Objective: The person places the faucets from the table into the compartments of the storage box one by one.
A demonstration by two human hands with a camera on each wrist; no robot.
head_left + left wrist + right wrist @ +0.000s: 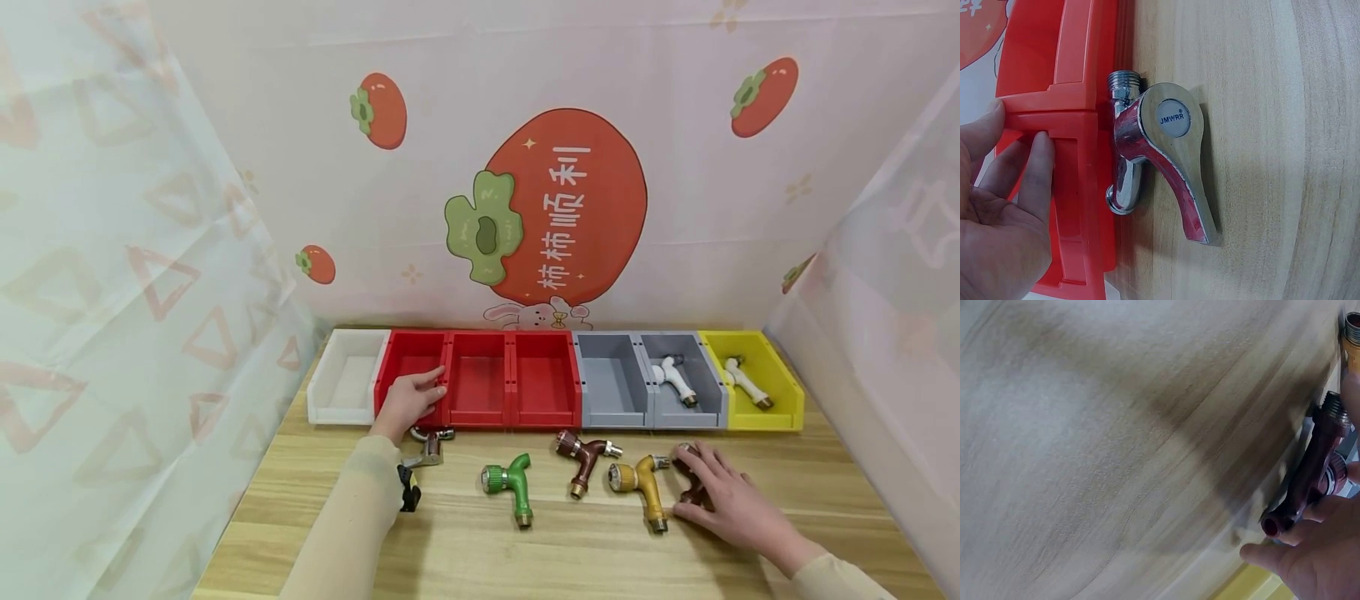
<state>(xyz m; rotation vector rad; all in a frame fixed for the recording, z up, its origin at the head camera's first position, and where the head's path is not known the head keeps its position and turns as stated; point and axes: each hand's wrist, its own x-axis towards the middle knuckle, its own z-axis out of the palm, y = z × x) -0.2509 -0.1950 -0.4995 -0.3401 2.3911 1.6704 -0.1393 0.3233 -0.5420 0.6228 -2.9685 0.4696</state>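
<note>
In the head view my left hand (411,402) reaches to the wall between two red bins. The left wrist view shows its thumb and fingers on opposite sides of the wall of a red bin (1075,206), pinching it. A chrome faucet (1129,131) with a lever handle lies on the table right in front of that bin. At the right, my right hand (731,504) holds a dark red faucet (1307,465), thumb on one side and fingers on the other. Just left of it lies a yellow faucet (647,490).
A green faucet (513,483) and another dark red faucet (583,458) lie mid-table. The bin row runs along the back: white bin (341,414), red ones, grey bin (615,408), another grey bin (688,420) and yellow bin (787,408). The last two each hold a white faucet (746,383).
</note>
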